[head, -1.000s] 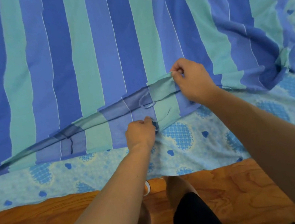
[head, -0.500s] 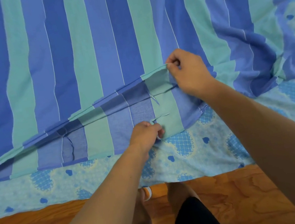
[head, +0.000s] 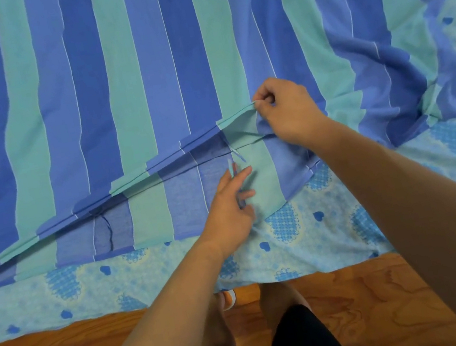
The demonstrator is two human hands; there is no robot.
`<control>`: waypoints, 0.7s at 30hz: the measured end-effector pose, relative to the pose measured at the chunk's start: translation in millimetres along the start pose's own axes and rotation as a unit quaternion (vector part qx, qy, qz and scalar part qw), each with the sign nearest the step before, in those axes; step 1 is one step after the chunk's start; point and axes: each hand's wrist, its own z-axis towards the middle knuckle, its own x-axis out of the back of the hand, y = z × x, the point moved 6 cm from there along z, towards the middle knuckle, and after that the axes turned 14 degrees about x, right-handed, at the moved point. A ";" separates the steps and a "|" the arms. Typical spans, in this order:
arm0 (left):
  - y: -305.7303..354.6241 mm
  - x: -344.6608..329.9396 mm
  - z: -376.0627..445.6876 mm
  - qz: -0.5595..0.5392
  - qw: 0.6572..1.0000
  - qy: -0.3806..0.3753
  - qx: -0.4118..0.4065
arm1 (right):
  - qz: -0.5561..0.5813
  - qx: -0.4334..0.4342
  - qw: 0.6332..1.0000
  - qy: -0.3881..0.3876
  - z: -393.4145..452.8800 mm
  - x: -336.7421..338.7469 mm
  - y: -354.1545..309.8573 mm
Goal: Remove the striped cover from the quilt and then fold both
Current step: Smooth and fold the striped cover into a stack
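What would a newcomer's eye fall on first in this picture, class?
The striped cover in blue and teal fills the upper picture, spread over a pale blue heart-print sheet. At centre, the right hand pinches up the cover's open edge, while the left hand holds a thin tie strip just below it.

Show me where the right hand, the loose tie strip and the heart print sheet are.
right hand (head: 291, 114), head view, back of the hand.
tie strip (head: 231, 167), head view, its free end.
heart print sheet (head: 153, 273), head view, bare part below the cover.
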 end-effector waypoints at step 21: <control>41.9 23.1 64.9 0.292 0.910 0.290 0.051 | -0.030 0.037 0.998 0.031 12.5 15.7 -19.8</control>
